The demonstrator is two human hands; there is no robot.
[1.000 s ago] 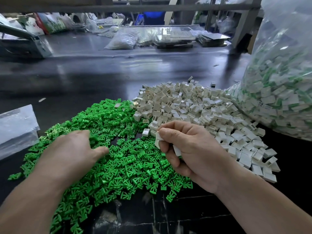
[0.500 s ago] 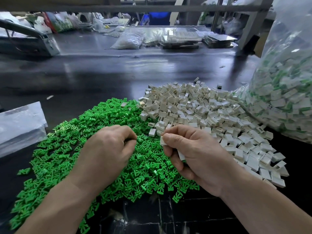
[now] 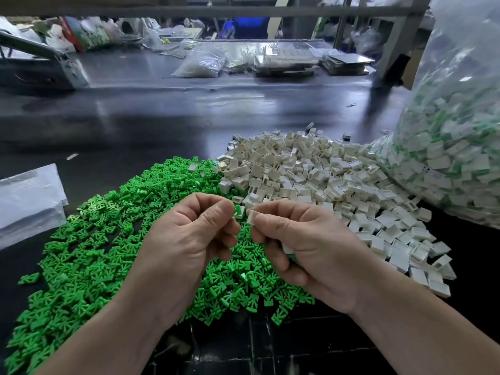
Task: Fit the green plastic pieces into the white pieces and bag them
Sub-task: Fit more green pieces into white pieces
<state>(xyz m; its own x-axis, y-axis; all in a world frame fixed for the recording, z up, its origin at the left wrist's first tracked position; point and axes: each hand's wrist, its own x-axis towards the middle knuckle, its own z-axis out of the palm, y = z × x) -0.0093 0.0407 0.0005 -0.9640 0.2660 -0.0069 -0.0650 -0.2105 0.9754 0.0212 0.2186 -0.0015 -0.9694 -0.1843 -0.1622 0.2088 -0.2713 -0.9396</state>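
Both hands are raised close together over the dark counter (image 3: 135, 125), above the near part of the heaps. The left hand (image 3: 194, 239) is curled, with thumb and forefinger pinching a single green piece (image 3: 238, 211); only a small bit of it shows past the fingertips. The right hand (image 3: 305, 247) pinches a white piece (image 3: 253, 216) between thumb and forefinger, one end turned toward the left hand. The two pieces sit just beside each other, and whether they touch cannot be told. The right hand's lower fingers are curled over a spare white piece (image 3: 287, 249), its edge showing under the thumb.

Beneath the hands, the green pile (image 3: 108, 239) spreads over the left and middle of the counter. The white pile (image 3: 324, 180) lies behind it and to the right, and the two heaps meet along their edges. A stray white part (image 3: 192, 167) rests on the far rim of the green.

At the right edge stands a large clear bag (image 3: 460, 147), full of white parts with green showing in them, its base against the white pile. A stack of flat plastic bags (image 3: 27, 196) lies at the left edge, apart from the green. Farther back the counter carries more bags and trays — too blurred to make out.
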